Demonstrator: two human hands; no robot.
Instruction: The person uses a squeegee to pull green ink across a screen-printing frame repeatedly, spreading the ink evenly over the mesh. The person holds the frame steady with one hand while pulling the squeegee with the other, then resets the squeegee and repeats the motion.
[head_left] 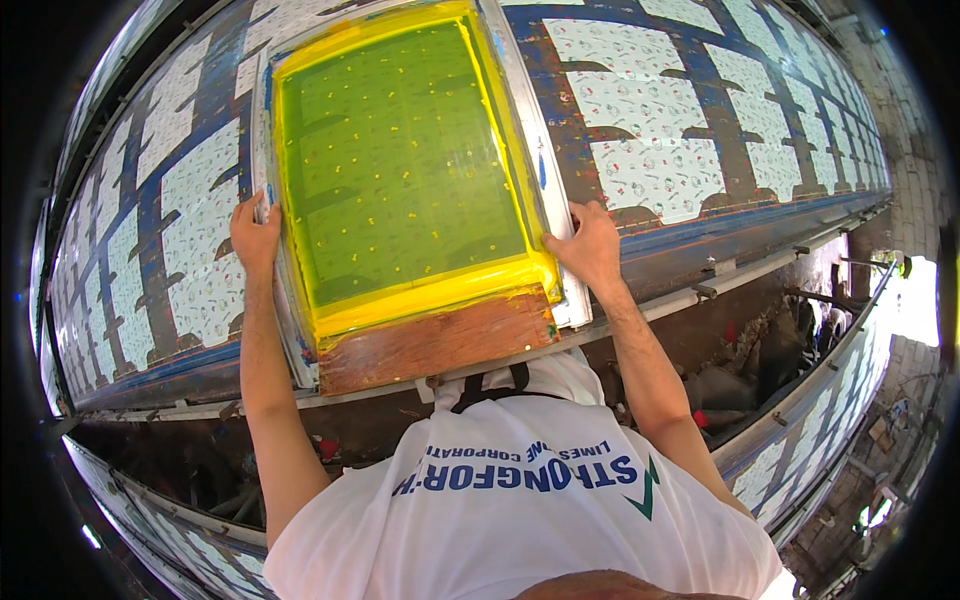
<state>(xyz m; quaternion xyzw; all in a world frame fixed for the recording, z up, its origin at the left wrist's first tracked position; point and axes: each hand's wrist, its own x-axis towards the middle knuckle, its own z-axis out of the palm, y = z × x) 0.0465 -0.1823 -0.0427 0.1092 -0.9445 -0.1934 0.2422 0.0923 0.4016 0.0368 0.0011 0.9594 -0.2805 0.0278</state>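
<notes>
Yellow borders the green screen (pixel 400 165) before us. Our left hand (pixel 254 238) and right hand (pixel 592 248) grip its frame (pixel 533 130) — fingers (pixel 592 212) closed on opposite sides.

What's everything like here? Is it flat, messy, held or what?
Frame: held at both sides, messy with yellow smears
Green screen: see-through, inside the frame
Wooden board: paint-specked, along the frame's near end
Left hand: closed on the frame's left side
Right hand: closed on the frame's right side
Table: stained
White printed pieces: lying flat on the table

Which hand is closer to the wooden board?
Right. The right hand is near the wooden board, above its right end; the left hand is farther off, beyond its left end.
</notes>
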